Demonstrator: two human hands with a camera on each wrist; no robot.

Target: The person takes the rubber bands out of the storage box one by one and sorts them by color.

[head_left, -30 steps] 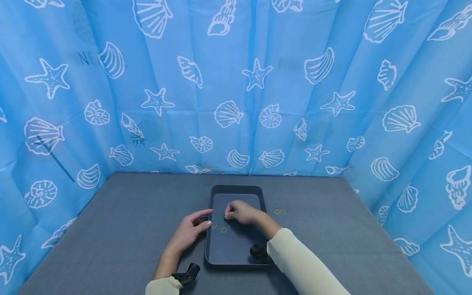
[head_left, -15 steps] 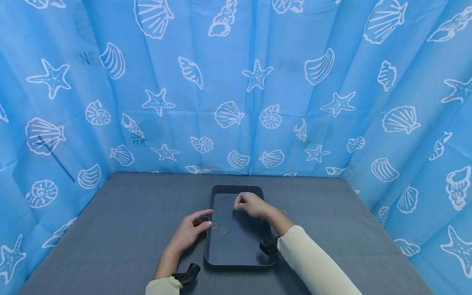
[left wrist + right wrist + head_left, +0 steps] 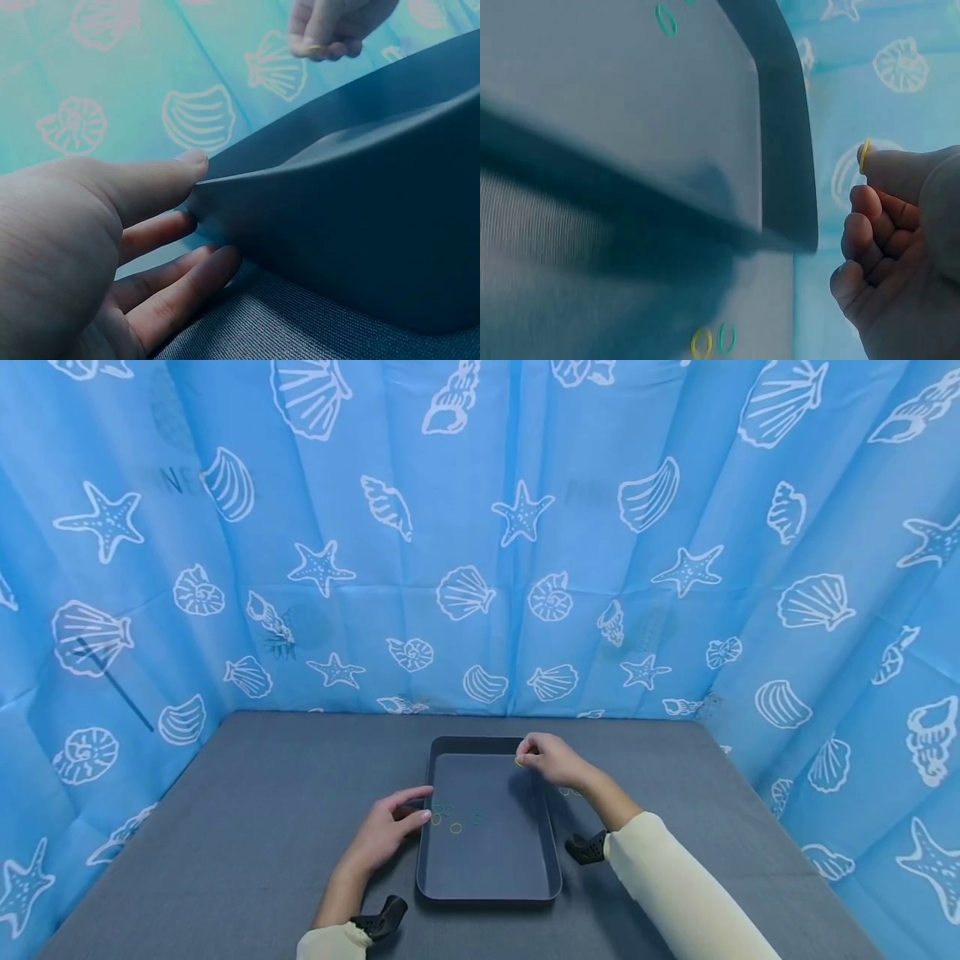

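Note:
My right hand (image 3: 553, 758) pinches a thin yellow ring (image 3: 865, 155) between its fingertips, above the tray's far right corner. Its other fingers are curled in. The dark grey tray (image 3: 491, 877) lies on the table with a few green and yellow rings scattered in its left half, among them a yellow ring (image 3: 455, 828) and a green ring (image 3: 477, 818). At the tray's left rim, my left hand (image 3: 382, 831) touches it with extended fingers. In the left wrist view its uppermost digit meets the rim while lower fingers (image 3: 187, 289) lie along the outer wall.
Right of the tray, partly behind the right forearm, more rings rest on the grey tablecloth (image 3: 285, 793), including a yellow ring (image 3: 701, 343) and a green ring (image 3: 727, 338). A blue curtain (image 3: 480, 527) with white shell prints hangs behind and beside the table.
From over the tray's middle, my right hand has moved right and away from me to the far right corner, carrying the yellow ring. The left hand and tray stay still.

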